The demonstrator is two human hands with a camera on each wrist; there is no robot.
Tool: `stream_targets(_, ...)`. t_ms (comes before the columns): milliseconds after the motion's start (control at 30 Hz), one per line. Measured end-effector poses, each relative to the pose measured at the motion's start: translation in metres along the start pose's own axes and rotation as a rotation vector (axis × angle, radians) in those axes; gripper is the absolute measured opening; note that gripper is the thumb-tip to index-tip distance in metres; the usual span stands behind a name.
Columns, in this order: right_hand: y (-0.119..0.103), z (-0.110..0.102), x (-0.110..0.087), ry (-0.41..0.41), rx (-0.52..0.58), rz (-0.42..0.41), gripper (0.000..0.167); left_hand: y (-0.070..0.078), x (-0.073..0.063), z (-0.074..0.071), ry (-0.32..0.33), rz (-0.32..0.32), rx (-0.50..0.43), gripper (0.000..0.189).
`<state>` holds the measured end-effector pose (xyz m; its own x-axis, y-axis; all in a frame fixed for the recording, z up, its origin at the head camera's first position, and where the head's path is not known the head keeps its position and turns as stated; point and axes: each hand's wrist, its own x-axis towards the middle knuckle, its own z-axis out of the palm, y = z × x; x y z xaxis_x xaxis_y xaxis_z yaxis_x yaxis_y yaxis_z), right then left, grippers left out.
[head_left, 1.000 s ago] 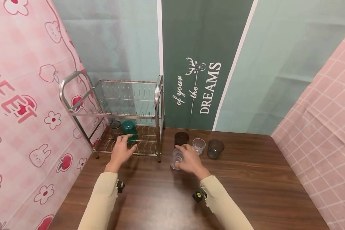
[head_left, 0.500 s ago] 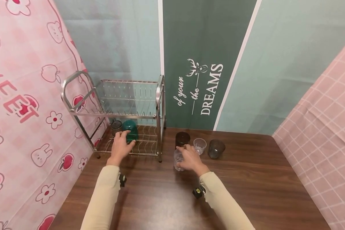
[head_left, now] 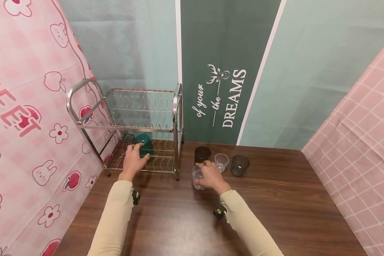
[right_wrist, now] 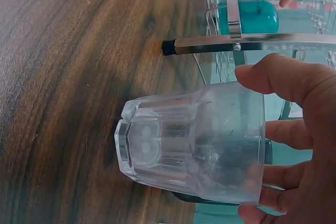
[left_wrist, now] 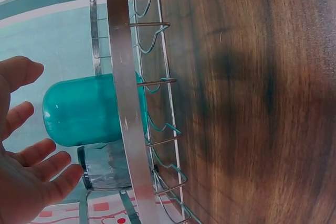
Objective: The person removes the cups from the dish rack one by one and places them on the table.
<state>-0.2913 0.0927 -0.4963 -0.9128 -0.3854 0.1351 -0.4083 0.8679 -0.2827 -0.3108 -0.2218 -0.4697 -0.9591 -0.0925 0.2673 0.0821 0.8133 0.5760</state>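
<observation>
My left hand (head_left: 134, 161) reaches to the lower tier of the metal rack, close to an upside-down teal cup (left_wrist: 84, 109). In the left wrist view its fingers (left_wrist: 37, 153) are spread and apart from that cup. A dark see-through glass (left_wrist: 105, 166) stands beside the teal cup. My right hand (head_left: 211, 176) holds a clear faceted tumbler (right_wrist: 184, 142) by its rim, thumb on one side and fingers on the other. The tumbler is upright, its base at the tabletop, right of the rack.
The two-tier dish rack (head_left: 128, 128) stands at the back left; its front leg (right_wrist: 210, 43) is near the tumbler. Behind the right hand stand a dark brown glass (head_left: 202, 154), a small clear cup (head_left: 222, 161) and a dark grey glass (head_left: 240, 165) on the wooden table (head_left: 291, 199).
The tumbler has shifted slightly right with my right hand and stands straighter. My left hand has moved a little farther in toward the teal cup.
</observation>
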Motion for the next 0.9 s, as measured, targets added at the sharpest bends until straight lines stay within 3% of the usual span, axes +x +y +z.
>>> stream_targets(333,-0.001,0.002,-0.001,0.003,0.0,-0.003,0.067,0.001,0.005,-0.003,0.007,0.02,-0.001,0.054)
stream_targets(900,-0.005,-0.006,-0.011,-0.003,-0.037,0.02,0.063,-0.001,-0.002,-0.003,-0.038,-0.004,0.022,0.055)
